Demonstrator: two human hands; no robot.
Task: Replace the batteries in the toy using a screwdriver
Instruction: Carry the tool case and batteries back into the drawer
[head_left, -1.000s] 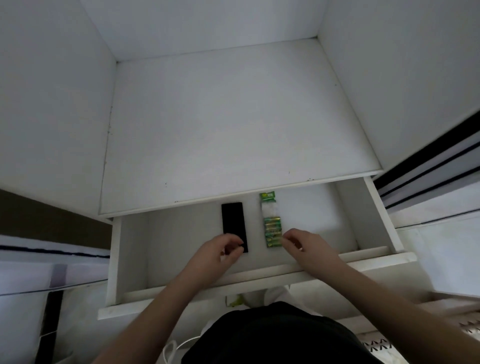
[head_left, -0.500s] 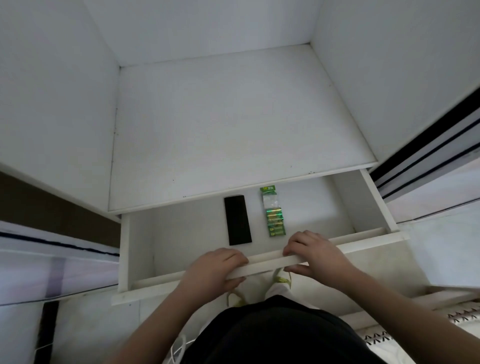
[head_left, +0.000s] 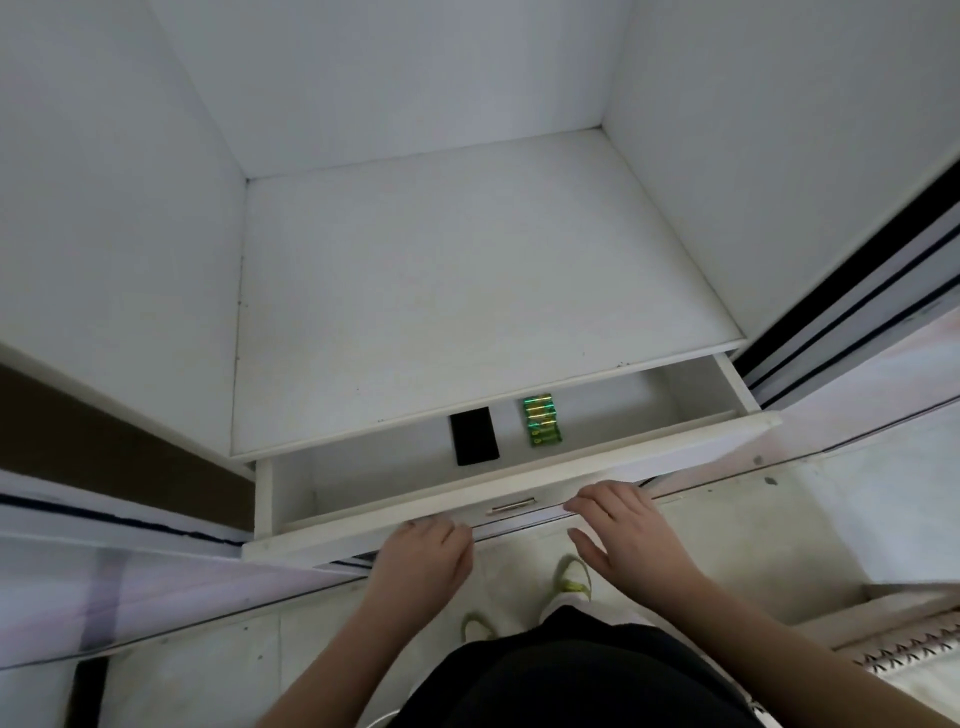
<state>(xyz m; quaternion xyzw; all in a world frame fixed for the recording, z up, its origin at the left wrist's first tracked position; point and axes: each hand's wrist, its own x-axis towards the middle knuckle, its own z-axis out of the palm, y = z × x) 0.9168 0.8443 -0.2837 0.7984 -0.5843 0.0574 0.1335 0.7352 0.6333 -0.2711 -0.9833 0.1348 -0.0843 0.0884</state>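
A white drawer (head_left: 395, 525) stands partly open under a white shelf. Inside it lie a green pack of batteries (head_left: 543, 420) and, left of that, a flat black rectangular object (head_left: 474, 435); the far ends of both are hidden under the shelf edge. My left hand (head_left: 423, 558) presses against the drawer's front panel with straight fingers. My right hand (head_left: 626, 532) touches the front panel right of a small metal handle (head_left: 511, 505), fingers extended. Neither hand holds anything. No toy or screwdriver is in view.
The white shelf (head_left: 467, 291) sits above the drawer inside a white cabinet. Sliding door tracks (head_left: 852, 312) run at the right and a glossy panel (head_left: 130, 587) at the left. My feet in yellow-trimmed shoes (head_left: 571, 579) stand on the pale floor below.
Both hands left the drawer's inside, moved to its top rim, then to its front face. The drawer has slid inward, so less of the batteries and black object shows.
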